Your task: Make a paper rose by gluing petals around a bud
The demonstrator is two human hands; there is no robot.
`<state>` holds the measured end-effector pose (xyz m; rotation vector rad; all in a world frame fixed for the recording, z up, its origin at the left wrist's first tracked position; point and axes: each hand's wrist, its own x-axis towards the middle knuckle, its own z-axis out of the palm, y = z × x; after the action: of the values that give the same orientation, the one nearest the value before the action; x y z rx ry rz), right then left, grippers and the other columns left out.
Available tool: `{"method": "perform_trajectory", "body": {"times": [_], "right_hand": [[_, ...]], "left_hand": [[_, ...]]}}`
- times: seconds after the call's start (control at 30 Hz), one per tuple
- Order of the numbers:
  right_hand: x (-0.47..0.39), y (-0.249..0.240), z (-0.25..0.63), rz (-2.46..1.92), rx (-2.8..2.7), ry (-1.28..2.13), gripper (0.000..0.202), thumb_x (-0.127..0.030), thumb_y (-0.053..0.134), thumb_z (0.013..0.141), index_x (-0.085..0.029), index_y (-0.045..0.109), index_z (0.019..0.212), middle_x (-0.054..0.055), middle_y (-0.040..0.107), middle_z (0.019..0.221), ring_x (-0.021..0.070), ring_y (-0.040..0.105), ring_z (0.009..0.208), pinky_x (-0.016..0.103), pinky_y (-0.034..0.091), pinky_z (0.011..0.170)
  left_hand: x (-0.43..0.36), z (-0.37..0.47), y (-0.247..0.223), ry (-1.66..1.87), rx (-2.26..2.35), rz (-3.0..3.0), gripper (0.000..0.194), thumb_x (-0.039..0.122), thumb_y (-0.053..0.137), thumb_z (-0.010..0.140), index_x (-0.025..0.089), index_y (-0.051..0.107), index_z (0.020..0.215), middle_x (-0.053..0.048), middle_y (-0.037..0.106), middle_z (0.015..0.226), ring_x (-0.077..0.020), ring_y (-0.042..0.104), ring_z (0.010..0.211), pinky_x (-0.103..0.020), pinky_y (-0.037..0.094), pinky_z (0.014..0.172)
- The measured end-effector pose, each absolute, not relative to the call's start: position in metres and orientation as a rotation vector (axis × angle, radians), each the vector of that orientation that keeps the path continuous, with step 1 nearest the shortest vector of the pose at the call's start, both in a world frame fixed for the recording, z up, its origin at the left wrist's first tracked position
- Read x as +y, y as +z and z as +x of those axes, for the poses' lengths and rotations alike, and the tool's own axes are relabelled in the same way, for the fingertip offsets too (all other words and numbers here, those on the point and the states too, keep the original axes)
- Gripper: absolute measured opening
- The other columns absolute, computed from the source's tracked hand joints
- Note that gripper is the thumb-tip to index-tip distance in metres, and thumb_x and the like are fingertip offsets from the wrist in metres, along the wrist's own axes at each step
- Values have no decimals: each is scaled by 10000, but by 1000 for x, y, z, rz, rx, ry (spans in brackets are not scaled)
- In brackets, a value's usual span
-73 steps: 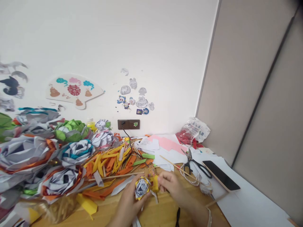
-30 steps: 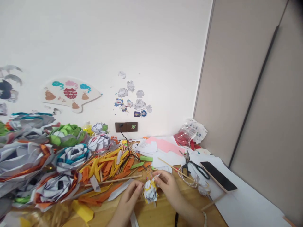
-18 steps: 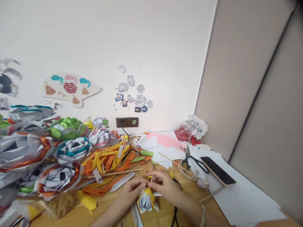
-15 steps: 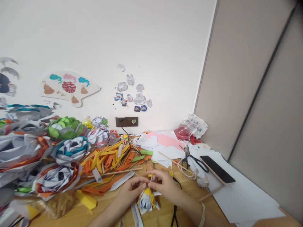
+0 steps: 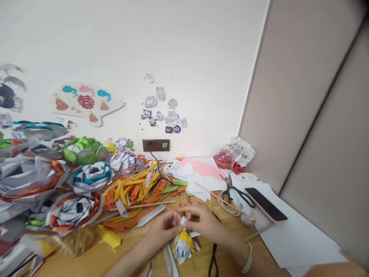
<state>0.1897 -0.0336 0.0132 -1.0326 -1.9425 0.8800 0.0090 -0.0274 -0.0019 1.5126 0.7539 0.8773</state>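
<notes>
A small paper flower [image 5: 184, 246] with white and yellow petals hangs head-down near the table's front edge. My left hand [image 5: 167, 226] pinches its upper end from the left, fingers curled. From the right, my right hand [image 5: 200, 222] closes on the same end, thumb and fingertips together. A bit of folded white paper [image 5: 183, 221] pokes up between the two sets of fingertips. Below the left hand lie white folded paper strips [image 5: 170, 261]. A black cable [image 5: 213, 257] runs down the table beside the flower.
Large paper flowers [image 5: 77, 211] crowd the left side. Yellow and orange paper strips [image 5: 138, 190] are heaped mid-table with wooden sticks. On the right are scissors [image 5: 235, 190], a pearl string [image 5: 227, 207], a phone [image 5: 266, 204] and white paper sheets [image 5: 296, 238]. A wall stands behind.
The flower has tipped so its petals point further down, and more white paper shows between the fingertips. Both hands keep their grip. The view has shifted slightly.
</notes>
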Motion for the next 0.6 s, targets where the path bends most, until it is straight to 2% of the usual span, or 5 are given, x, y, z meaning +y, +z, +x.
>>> {"method": "perform_trajectory", "body": {"times": [0.17,0.33,0.47,0.6], "right_hand": [[-32,5,188,-985,-1804,1183,210,-259,691,694,-172,636,877,-43,559,671,103,538,620,215,421,585],[-33,2,188,-953,-1721,1362,250,-326,721,659,-166,560,762,-43,564,676,100,551,627,216,426,590],[-34,4,188,-989,-1727,1326,256,-324,729,650,-172,549,751,-45,564,656,101,547,610,215,422,574],[-35,5,186,-1049,-1754,1230,198,-255,718,644,-167,558,720,-55,545,620,90,516,567,197,393,529]], "left_hand": [[-28,10,-2,869,844,1528,401,490,738,596,149,548,688,47,502,598,-106,460,579,-225,344,572],[-33,10,9,916,953,1594,300,406,724,615,158,557,645,30,538,606,-126,498,597,-234,380,587],[-37,9,18,941,1024,1737,195,319,670,653,168,555,608,15,564,616,-140,516,618,-236,394,600],[-38,9,20,923,1053,1832,198,330,646,672,171,553,601,7,574,612,-151,523,617,-238,400,595]]}}
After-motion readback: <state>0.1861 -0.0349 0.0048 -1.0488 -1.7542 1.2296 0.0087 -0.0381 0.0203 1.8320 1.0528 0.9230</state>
